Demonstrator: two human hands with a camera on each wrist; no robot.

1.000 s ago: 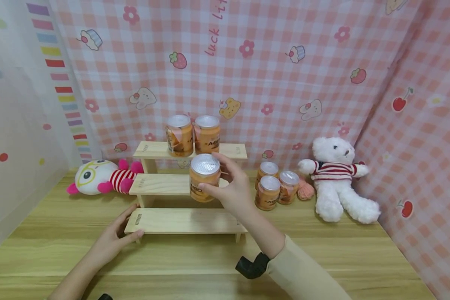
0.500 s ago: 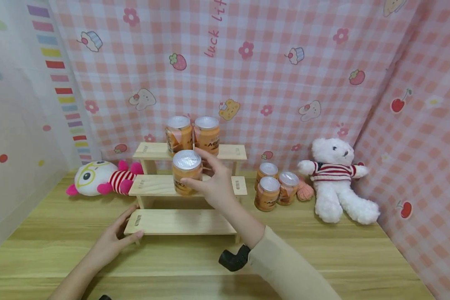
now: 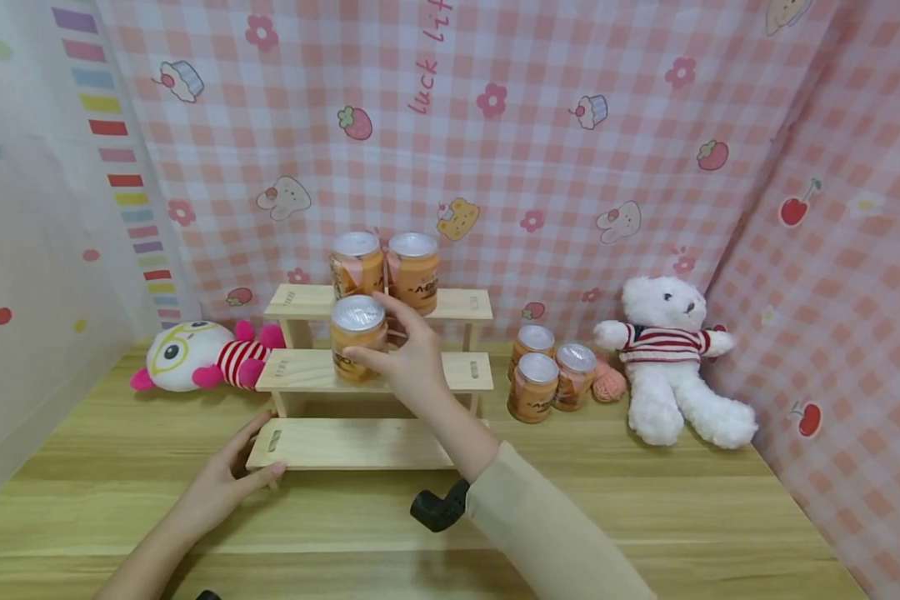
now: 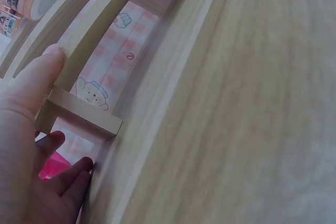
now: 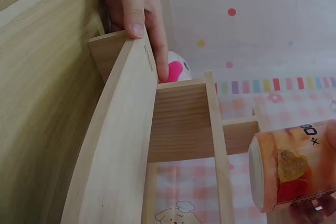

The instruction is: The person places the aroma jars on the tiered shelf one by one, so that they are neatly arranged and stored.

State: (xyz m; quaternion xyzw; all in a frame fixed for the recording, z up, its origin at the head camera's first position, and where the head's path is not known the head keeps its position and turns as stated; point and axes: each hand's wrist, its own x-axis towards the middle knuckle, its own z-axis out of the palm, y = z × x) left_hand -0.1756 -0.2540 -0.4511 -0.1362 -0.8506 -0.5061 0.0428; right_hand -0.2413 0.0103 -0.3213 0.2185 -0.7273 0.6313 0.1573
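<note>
My right hand (image 3: 412, 358) holds an orange can (image 3: 358, 340) with a silver lid between thumb and fingers. The can is upright, close over the middle tier of a three-tier wooden shelf (image 3: 367, 442), left of its centre; its printed side and pale base show in the right wrist view. At the left end of the lowest tier, my left hand (image 3: 228, 471) grips the board, thumb on the front corner and fingers round the side. Two similar cans, the left can (image 3: 356, 262) and the right can (image 3: 414, 271), stand side by side on the top tier.
Right of the shelf stand three more orange cans (image 3: 534, 390) in a cluster, beside a pink yarn ball (image 3: 609, 382). A white teddy bear (image 3: 663, 358) sits further right. A pink-and-white plush toy (image 3: 202, 357) lies left of the shelf. Checked cloth (image 3: 495, 167) hangs behind.
My right hand has moved the can leftward and slightly back over the middle tier. My left hand has stayed on the shelf's left end.
</note>
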